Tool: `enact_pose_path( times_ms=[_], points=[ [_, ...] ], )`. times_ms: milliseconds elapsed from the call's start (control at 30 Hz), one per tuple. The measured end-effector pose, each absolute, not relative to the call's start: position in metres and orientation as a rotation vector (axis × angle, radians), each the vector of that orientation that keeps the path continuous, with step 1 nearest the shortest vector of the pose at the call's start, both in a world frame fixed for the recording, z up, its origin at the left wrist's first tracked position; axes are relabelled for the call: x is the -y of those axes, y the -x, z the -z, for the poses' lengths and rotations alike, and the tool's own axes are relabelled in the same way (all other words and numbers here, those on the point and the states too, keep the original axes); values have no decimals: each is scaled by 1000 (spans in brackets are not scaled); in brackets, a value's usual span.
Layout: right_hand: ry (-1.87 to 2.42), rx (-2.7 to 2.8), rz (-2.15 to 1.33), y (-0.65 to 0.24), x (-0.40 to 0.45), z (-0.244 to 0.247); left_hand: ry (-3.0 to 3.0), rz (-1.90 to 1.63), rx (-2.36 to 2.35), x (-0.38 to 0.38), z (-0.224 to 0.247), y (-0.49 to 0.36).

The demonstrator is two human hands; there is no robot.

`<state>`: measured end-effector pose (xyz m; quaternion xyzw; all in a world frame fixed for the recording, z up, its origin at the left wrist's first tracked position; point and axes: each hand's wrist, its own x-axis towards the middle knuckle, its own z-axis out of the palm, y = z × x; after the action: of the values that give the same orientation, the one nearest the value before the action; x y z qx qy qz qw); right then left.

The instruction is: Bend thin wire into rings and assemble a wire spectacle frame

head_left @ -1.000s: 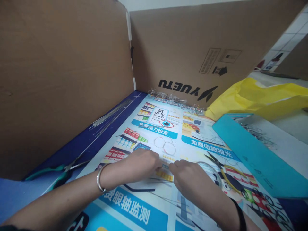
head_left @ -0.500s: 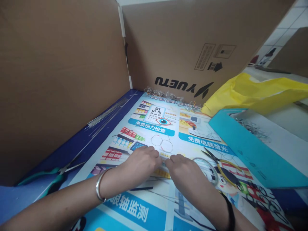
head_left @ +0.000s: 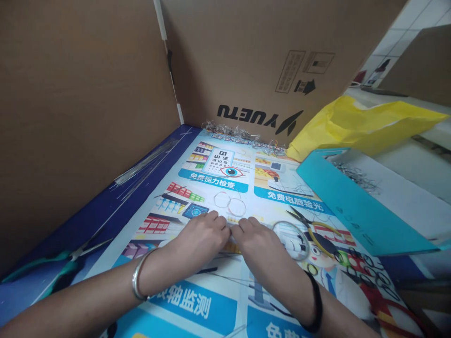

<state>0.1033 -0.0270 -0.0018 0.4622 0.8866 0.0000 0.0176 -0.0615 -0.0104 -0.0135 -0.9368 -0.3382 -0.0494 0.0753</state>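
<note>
My left hand (head_left: 206, 234) and my right hand (head_left: 255, 239) meet over the printed poster (head_left: 243, 253), both closed with fingertips pinched together. Just beyond the fingers shows a thin wire (head_left: 237, 206) bent into two round loops side by side. The part of it in my fingers is hidden. To the right of my right hand lie a pale round coil or ring (head_left: 291, 240) and pliers with yellow handles (head_left: 312, 230), their dark jaws pointing away to the left.
Green-handled pliers (head_left: 70, 256) and straight wires (head_left: 144, 164) lie at left. Cardboard walls (head_left: 246, 56) stand behind. Wire scraps (head_left: 232, 131) line the far edge. At right are a blue box (head_left: 359, 206) with metal pieces, a yellow bag (head_left: 352, 126) and several dark rings (head_left: 368, 267).
The whole view has shifted, so the scene sits slightly further left and higher. Both hands stay closed together near the wire loops, with little other visible movement.
</note>
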Motion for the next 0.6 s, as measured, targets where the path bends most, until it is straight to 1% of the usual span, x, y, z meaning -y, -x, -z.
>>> enact_pose_path(
  times_ms=[600],
  points=[
    [-1520, -2798, 32, -103, 27, 13, 2818, 128, 1034, 10, 24, 64]
  ],
)
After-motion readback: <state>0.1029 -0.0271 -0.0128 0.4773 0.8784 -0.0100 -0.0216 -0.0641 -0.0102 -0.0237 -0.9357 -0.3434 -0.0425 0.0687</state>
